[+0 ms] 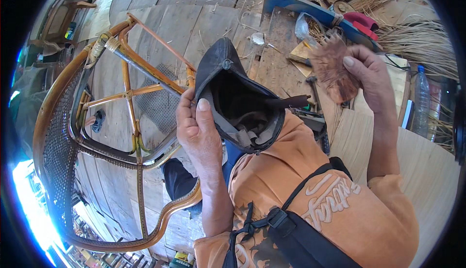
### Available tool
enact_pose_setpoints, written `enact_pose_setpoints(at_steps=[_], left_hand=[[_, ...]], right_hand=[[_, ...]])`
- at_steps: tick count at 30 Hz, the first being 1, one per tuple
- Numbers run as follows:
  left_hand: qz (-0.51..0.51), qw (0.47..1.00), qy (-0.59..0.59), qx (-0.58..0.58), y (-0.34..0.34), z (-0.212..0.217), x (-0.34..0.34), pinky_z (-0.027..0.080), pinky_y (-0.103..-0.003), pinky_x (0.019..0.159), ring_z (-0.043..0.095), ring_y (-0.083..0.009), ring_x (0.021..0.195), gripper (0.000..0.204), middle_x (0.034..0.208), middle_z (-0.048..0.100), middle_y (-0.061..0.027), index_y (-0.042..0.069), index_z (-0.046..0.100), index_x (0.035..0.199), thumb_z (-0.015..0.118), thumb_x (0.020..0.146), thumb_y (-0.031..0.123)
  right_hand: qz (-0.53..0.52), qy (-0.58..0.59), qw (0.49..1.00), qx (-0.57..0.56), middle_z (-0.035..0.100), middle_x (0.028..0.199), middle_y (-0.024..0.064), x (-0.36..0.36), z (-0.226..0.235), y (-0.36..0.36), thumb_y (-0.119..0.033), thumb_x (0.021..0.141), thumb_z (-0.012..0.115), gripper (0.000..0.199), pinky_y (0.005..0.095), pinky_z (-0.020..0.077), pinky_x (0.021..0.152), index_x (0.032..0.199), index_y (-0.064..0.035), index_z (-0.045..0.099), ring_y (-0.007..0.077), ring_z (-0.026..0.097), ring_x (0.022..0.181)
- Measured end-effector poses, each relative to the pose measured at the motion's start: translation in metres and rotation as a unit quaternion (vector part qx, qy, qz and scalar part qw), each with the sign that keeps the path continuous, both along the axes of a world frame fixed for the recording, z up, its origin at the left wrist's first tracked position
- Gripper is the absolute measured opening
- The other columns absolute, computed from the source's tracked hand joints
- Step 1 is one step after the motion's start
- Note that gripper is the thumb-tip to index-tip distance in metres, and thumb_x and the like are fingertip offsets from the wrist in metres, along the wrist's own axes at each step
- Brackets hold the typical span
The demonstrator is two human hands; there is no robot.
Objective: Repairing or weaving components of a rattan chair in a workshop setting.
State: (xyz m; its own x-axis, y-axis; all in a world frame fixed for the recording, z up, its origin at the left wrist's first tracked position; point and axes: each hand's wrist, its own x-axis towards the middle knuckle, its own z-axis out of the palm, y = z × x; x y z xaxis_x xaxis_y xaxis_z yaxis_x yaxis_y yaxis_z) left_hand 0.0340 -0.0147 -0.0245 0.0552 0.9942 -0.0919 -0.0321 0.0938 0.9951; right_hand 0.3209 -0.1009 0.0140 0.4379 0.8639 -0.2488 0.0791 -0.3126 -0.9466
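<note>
At centre frame, my left hand [198, 129] pinches the rim of a dark pouch or cap [240, 93], likely light, soft and best held there, while at upper right my right hand [369, 71] pinches a flimsy-looking brown wad [334, 69].

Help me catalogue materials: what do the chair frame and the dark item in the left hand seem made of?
Chair frame: probably varnished rattan, given glossy, bent brown poles. Dark item: fabric or soft leather, perhaps; it looks dull and creased.
</note>
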Motion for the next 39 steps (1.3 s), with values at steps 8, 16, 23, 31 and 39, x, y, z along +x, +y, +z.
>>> enact_pose_setpoints(at_steps=[8,16,23,31,39], left_hand=[[-0.005,0.995,0.096,0.034,0.003,0.002,0.004,0.042,-0.023,0.084,0.053,-0.0116,0.094,0.031,0.104,0.057,-0.0097,-0.006,0.048,0.117,0.049,0.092,0.012],[0.021,0.999,0.011,-0.023,0.008,0.003,-0.001,0.044,-0.023,0.083,0.055,-0.0122,0.092,0.029,0.104,0.057,-0.0098,-0.005,0.047,0.118,0.046,0.094,0.011],[0.02,0.998,0.055,-0.021,0.004,0.004,-0.003,0.043,-0.024,0.084,0.054,-0.0118,0.094,0.031,0.106,0.057,-0.0104,-0.005,0.047,0.119,0.046,0.093,0.011],[0.01,0.999,0.047,-0.015,0.002,0.002,-0.001,0.043,-0.024,0.086,0.054,-0.012,0.096,0.034,0.108,0.057,-0.0106,-0.005,0.046,0.122,0.048,0.093,0.012],[0.0,1.0,0.014,-0.019,0.003,0.001,0.001,0.042,-0.024,0.086,0.054,-0.0121,0.097,0.034,0.107,0.058,-0.0102,-0.005,0.046,0.122,0.049,0.093,0.013]], right_hand=[[0.195,-0.28,0.936,0.087,0.059,0.074,0.0156,-0.085,0.021,0.051,-0.029,0.084,0.056,0.03,0.0336,0.0474,0.066,0.092,-0.0008,0.06,0.0254,0.061,0.07],[0.252,-0.331,0.858,-0.302,0.058,0.099,0.0179,-0.012,-0.15,-0.058,-0.02,0.074,0.066,0.033,0.0395,0.046,0.078,0.1,-0.0019,0.056,0.0346,0.057,0.091],[0.237,-0.348,0.862,-0.282,0.056,0.098,0.0179,-0.028,-0.213,-0.109,-0.023,0.069,0.069,0.042,0.0401,0.0422,0.086,0.104,-0.003,0.057,0.0345,0.052,0.098],[0.307,-0.216,0.883,-0.281,0.062,0.086,0.0203,0.025,-0.181,-0.1,-0.024,0.067,0.065,0.036,0.04,0.0459,0.074,0.094,-0.0001,0.062,0.0366,0.059,0.085],[0.173,-0.06,0.947,-0.263,0.06,0.073,0.0051,0.068,-0.157,-0.107,-0.014,0.071,0.064,0.03,0.0285,0.045,0.06,0.097,0.0009,0.064,0.0118,0.054,0.066]])
